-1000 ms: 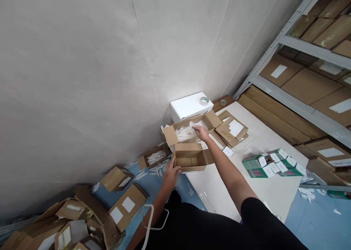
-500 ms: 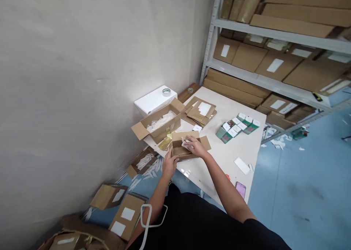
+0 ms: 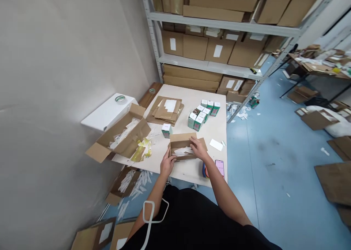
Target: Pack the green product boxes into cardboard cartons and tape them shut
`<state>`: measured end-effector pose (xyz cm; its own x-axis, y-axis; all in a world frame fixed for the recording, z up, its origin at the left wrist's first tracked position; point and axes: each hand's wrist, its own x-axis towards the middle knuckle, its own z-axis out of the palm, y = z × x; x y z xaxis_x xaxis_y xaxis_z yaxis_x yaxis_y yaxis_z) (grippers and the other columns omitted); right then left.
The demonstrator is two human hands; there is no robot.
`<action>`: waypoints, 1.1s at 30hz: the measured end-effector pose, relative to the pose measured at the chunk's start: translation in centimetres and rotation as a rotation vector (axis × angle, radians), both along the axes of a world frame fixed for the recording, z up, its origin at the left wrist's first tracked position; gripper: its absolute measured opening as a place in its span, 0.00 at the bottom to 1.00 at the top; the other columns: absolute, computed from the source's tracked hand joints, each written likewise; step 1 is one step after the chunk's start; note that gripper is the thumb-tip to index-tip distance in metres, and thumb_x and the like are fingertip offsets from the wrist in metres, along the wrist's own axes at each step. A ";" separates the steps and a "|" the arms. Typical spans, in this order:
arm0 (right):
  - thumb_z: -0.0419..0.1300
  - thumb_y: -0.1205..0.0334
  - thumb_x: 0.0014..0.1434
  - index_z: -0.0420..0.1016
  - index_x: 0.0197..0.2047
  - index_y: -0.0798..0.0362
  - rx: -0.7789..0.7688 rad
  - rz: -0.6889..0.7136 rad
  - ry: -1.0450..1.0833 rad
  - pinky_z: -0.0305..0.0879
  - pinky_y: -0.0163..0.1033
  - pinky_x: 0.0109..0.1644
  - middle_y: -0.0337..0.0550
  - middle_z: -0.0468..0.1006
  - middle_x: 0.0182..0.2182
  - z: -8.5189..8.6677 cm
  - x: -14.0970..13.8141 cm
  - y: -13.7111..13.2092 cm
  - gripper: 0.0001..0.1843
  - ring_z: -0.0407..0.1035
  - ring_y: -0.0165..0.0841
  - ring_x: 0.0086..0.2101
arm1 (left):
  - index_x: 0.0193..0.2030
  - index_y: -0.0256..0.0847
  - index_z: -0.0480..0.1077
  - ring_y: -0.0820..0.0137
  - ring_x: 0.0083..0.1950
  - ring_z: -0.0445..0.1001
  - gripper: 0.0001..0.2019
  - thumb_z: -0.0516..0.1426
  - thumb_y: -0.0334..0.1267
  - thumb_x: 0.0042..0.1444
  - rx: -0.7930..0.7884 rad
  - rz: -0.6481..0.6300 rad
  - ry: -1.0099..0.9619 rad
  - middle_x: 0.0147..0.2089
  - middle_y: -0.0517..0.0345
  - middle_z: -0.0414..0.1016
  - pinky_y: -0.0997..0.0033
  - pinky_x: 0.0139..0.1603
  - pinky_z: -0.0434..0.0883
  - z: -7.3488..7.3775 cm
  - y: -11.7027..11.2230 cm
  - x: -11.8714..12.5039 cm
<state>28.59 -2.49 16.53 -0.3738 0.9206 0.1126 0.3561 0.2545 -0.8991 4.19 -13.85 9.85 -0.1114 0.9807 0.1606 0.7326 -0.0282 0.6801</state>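
Observation:
A small open cardboard box (image 3: 183, 137) stands near the table's front edge, flaps raised. White paper strips (image 3: 183, 151) lie inside it. My left hand (image 3: 167, 164) grips the box's front left corner, its fingers bent over the wall. At the right end of the box is my right hand (image 3: 199, 148); its fingers are apart over the rim, beside the right flap, and nothing shows between them. Just behind the box, a green and white carton (image 3: 166, 130) stands alone. Several similar cartons (image 3: 199, 121) are grouped further back on the right.
A larger open box (image 3: 120, 133) with white paper sits on the left, by a yellow-taped scrap (image 3: 142, 149). Flattened cardboard (image 3: 167, 109) lies behind. A phone (image 3: 219, 167) and a white card (image 3: 216, 144) lie at right. Loaded shelving (image 3: 227, 26) stands beyond the table (image 3: 189, 92).
My right hand has let go of the white paper, which now lies in the box, and shifted to the right end. The view has turned right. My left hand stays on the box.

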 end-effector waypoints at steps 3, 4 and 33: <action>0.57 0.55 0.68 0.71 0.69 0.45 0.008 -0.079 -0.027 0.48 0.56 0.77 0.47 0.63 0.73 0.0 0.6 -0.1 0.28 0.54 0.43 0.72 | 0.47 0.45 0.82 0.56 0.73 0.66 0.13 0.56 0.33 0.63 -0.032 -0.087 -0.054 0.79 0.57 0.56 0.53 0.71 0.70 -0.7 2.4 0.1; 0.57 0.56 0.67 0.70 0.70 0.45 0.002 -0.103 -0.040 0.47 0.56 0.77 0.47 0.62 0.73 0.0 0.7 0.0 0.29 0.53 0.43 0.73 | 0.47 0.46 0.82 0.57 0.73 0.66 0.14 0.56 0.33 0.63 -0.045 -0.117 -0.075 0.79 0.57 0.55 0.53 0.71 0.69 -1.0 3.3 0.1; 0.51 0.34 0.68 0.54 0.78 0.45 -0.506 -0.396 0.147 0.47 0.51 0.77 0.42 0.54 0.76 -7.2 -22.3 9.9 0.42 0.48 0.37 0.74 | 0.75 0.40 0.58 0.52 0.78 0.57 0.33 0.57 0.37 0.64 -0.141 -0.079 -0.198 0.76 0.40 0.60 0.46 0.76 0.60 -4.3 16.6 -15.0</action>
